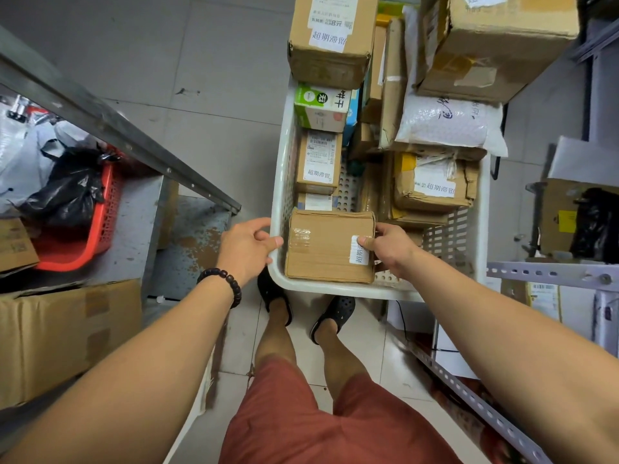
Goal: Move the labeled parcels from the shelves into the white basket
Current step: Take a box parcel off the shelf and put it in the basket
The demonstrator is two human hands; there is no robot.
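White basket [280, 182], frame centre, already heaped with labelled parcels: task well along. Right hand [390, 251] pinches brown parcel [330, 246], set at basket's near end. Left hand [249, 244] grips rim. Labelled carton [544, 296] lower right not yet off shelf.

"超期滞留" sticker [434, 188] on cardboard parcel [466, 182]

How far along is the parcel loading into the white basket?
Done: the white basket is already piled with labeled boxes and a white bubble mailer. In hand: the right hand holds a brown box by its labeled corner at the basket's near end, while the left hand grips the rim. Left: a cardboard box in the left shelving and a labeled parcel in the right shelving sit outside it.
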